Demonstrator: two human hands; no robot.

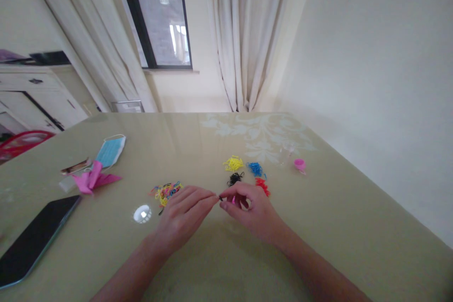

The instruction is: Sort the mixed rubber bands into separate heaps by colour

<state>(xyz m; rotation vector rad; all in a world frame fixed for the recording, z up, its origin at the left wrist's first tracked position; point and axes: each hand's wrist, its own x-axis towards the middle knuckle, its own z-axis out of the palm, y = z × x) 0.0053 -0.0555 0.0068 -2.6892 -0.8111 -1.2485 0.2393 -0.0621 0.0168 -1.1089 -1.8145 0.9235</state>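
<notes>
My left hand (186,212) and my right hand (253,210) meet fingertip to fingertip above the table. Both are closed in a pinch on a tiny black rubber band (221,198). A mixed heap of coloured rubber bands (167,193) lies beyond my left hand, which partly covers it. Past my right hand are separate piles of yellow bands (233,163), blue bands (255,169), black bands (235,179) and red bands (262,187). The red pile is partly hidden by that hand. A bit of pink shows between its fingers, too small to make out.
The glossy table (339,217) holds a tablet-like device (35,238), a pink folded-paper shape (92,180) and a blue face mask (111,151) on the left. On the right are a pink cup-shaped piece (299,165) and a clear container (286,153). A wall borders the right side.
</notes>
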